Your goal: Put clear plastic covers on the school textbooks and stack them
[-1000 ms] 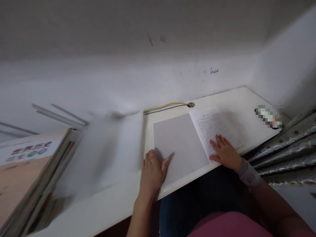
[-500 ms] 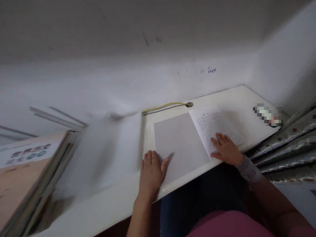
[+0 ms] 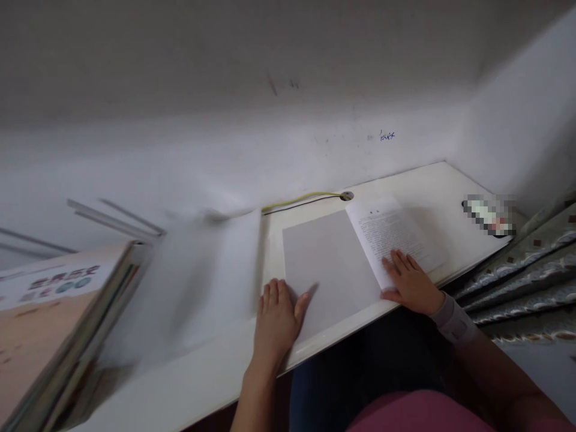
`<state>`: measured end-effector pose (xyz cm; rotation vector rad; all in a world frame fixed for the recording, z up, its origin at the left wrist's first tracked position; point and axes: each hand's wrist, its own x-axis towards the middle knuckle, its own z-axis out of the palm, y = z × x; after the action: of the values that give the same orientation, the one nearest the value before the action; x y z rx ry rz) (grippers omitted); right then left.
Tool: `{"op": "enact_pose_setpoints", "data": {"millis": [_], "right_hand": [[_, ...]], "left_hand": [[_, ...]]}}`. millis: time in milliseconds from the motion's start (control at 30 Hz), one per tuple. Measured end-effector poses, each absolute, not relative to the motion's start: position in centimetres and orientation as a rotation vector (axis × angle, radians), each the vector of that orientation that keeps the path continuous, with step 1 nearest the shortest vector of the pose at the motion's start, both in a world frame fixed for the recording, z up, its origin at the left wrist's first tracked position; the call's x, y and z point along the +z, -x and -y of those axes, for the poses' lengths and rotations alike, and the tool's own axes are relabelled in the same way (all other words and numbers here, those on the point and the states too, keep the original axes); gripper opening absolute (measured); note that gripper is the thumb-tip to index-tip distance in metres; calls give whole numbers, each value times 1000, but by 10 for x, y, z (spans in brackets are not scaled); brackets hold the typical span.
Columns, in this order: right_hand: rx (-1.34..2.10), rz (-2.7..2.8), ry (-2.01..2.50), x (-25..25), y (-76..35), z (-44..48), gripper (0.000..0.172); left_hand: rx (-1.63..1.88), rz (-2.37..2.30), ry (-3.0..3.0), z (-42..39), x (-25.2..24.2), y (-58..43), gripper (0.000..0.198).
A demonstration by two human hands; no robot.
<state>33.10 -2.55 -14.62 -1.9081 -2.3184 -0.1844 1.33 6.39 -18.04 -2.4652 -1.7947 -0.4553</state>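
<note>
A blank grey sheet (image 3: pixel 330 264) lies on the white desk (image 3: pixel 450 186), and a printed page of text (image 3: pixel 391 231) lies against its right edge. My left hand (image 3: pixel 276 318) rests flat on the lower left corner of the grey sheet, fingers out and thumb spread. Flat on the bottom of the printed page, close to the seam between the two sheets, is my right hand (image 3: pixel 407 282), fingers stretched. A grey band wraps my right wrist.
A stack of books (image 3: pixel 54 324) with a tan cover stands at the left, blurred. A yellow cable (image 3: pixel 301 198) runs along the wall to a hole in the desk. A dark pixelated object (image 3: pixel 488 214) lies at the desk's far right. Patterned fabric (image 3: pixel 522 264) hangs on the right.
My right hand slid slightly left along the bottom of the printed page, toward the seam. My left hand stays put on the grey sheet. The view shifted a little.
</note>
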Motion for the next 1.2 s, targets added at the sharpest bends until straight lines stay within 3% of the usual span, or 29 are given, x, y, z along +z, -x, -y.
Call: {"op": "enact_pose_setpoints", "data": {"millis": [433, 667, 1200], "right_hand": [[-82, 2299, 1968, -149, -329, 27, 81], [-73, 2306, 1996, -146, -331, 26, 80], [-110, 2308, 1974, -155, -349, 25, 76]], "left_hand": [[-452, 1816, 2494, -63, -179, -13, 85], [-473, 1825, 2486, -62, -178, -13, 76], [-470, 1818, 2462, -62, -179, -16, 85]]}}
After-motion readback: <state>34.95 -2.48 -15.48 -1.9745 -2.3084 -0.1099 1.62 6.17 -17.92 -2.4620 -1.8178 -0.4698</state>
